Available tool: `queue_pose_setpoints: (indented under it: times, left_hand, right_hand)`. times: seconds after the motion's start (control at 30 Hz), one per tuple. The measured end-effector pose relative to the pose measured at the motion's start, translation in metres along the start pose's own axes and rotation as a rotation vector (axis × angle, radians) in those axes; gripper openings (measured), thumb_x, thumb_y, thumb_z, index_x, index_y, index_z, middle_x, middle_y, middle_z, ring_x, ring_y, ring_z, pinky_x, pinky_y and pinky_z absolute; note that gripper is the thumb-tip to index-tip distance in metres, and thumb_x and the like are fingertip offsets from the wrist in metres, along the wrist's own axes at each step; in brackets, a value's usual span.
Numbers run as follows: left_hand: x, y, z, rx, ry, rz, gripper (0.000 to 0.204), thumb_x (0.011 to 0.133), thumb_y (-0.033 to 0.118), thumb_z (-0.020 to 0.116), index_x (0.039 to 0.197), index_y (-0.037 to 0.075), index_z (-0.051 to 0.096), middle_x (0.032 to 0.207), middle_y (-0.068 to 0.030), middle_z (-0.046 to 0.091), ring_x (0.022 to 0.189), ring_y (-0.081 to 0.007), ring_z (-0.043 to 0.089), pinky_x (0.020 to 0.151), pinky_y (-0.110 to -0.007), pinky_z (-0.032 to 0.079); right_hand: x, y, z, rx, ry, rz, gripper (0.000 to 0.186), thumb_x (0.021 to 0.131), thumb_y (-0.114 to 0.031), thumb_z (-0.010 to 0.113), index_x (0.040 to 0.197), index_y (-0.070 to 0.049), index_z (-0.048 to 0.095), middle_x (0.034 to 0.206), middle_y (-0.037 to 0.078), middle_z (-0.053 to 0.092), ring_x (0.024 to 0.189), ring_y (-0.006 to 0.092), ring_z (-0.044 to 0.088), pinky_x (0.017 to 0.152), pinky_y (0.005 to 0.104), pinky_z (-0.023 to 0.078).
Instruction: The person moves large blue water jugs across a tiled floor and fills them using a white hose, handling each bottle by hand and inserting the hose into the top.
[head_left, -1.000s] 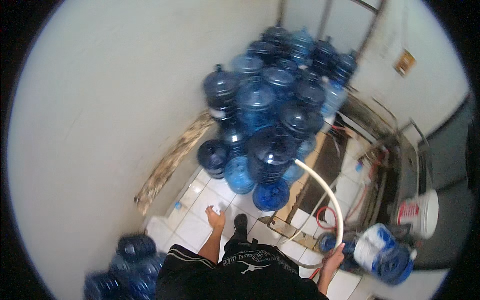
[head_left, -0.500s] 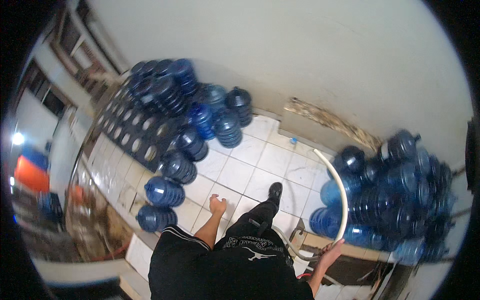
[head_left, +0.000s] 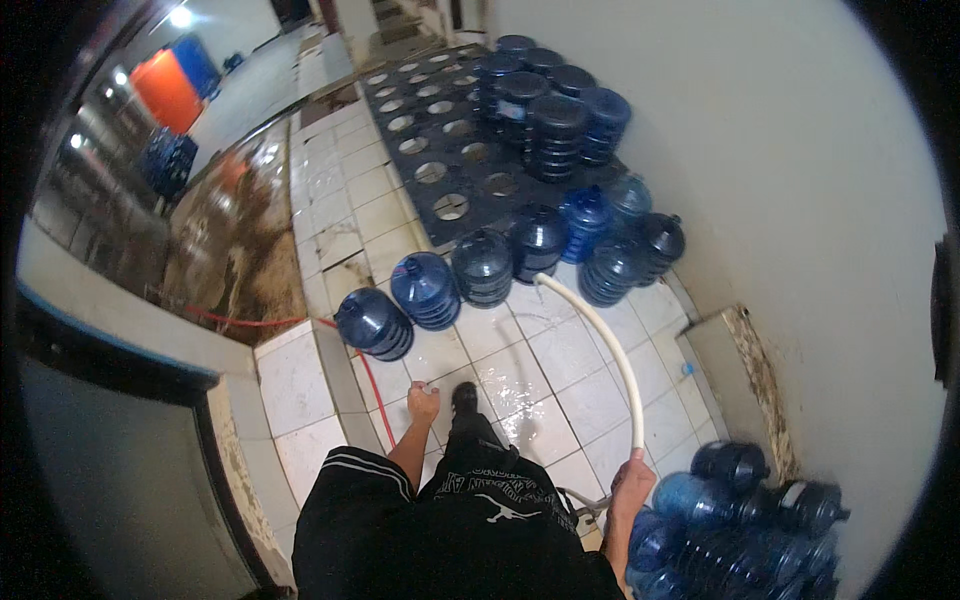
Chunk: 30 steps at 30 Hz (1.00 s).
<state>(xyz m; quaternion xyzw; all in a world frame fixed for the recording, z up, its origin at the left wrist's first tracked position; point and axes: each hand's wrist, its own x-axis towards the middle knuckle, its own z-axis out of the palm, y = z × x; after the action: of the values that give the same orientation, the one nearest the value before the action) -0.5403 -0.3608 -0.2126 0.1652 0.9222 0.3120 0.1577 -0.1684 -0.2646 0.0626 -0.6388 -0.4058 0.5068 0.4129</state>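
Observation:
My right hand (head_left: 632,478) grips a cream-coloured hose (head_left: 618,356), which arches forward to an open end in front of several large blue water jugs (head_left: 482,268) standing in a curved row on white tiles. The tiles (head_left: 520,420) below the hose look wet, with water on them. My left hand (head_left: 422,400) hangs low above the floor with curled fingers; whether it holds something small is too unclear to make out. A thin red hose (head_left: 372,385) lies along the tiles near it.
A black mat with round holes (head_left: 420,150) carries upturned jugs (head_left: 555,140). Piled jugs (head_left: 710,510) lie at lower right beside a wall ledge (head_left: 730,350). At left are a tiled step (head_left: 290,380), a wet brown recess (head_left: 225,225), an orange container (head_left: 165,90) and a dark door (head_left: 100,450).
The view has swung left from the tall jug stack toward the holed mat. My right hand still grips the hose, whose end now points over the row of jugs; my left fingers look more curled.

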Motion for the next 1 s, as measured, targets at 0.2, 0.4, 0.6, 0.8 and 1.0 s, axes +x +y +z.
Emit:
queue_pose_setpoints:
  times: [0.2,0.4,0.6,0.8,1.0]
  left_hand:
    - [0.125,-0.062,-0.031,0.054,0.053,-0.056,0.045,0.065,0.02,0.069,0.1,-0.001,0.05,0.095,-0.0186,0.058,0.094,-0.0342,0.054,0.082,-0.041,0.042]
    - [0.286,-0.124,-0.014,0.254,0.108,0.083,0.065,0.066,0.023,0.067,0.119,0.0,0.039,0.113,-0.0249,0.045,0.105,-0.0382,0.046,0.088,-0.045,0.039]
    - [0.411,-0.114,-0.018,0.426,0.054,-0.294,0.077,0.065,0.024,0.07,0.128,0.008,0.029,0.131,-0.0278,0.027,0.114,-0.0442,0.037,0.091,-0.047,0.039]
    - [0.455,-0.14,-0.015,0.42,-0.054,-0.252,0.074,0.067,0.026,0.072,0.126,0.007,0.031,0.125,-0.0237,0.035,0.106,-0.0389,0.047,0.082,-0.043,0.046]
    - [0.425,-0.154,-0.015,0.476,-0.146,-0.203,0.067,0.071,0.029,0.067,0.123,0.004,0.033,0.107,-0.0221,0.05,0.091,-0.0372,0.056,0.077,-0.042,0.047]
  right_hand:
    - [-0.001,-0.017,0.158,-0.348,-0.267,0.01,0.043,0.082,-0.024,0.06,0.047,-0.007,0.041,0.048,-0.006,0.035,0.048,0.0044,0.029,0.042,0.0261,0.02]
    - [-0.012,0.013,0.308,-0.417,-0.399,0.057,0.045,0.082,-0.024,0.06,0.046,-0.01,0.038,0.043,-0.005,0.035,0.04,0.0036,0.028,0.038,0.0243,0.019]
    - [-0.009,0.044,0.383,-0.814,-0.394,0.161,0.041,0.076,-0.026,0.064,0.053,0.005,0.051,0.044,0.003,0.045,0.045,0.0092,0.043,0.04,0.0304,0.033]
    - [-0.013,0.066,0.41,-0.877,-0.523,0.197,0.039,0.076,-0.026,0.064,0.057,0.005,0.054,0.045,0.003,0.046,0.044,0.0087,0.041,0.04,0.0311,0.033]
    - [-0.021,0.064,0.413,-1.053,-0.637,0.233,0.037,0.077,-0.025,0.064,0.061,0.007,0.056,0.046,0.002,0.041,0.046,0.0061,0.038,0.04,0.0299,0.033]
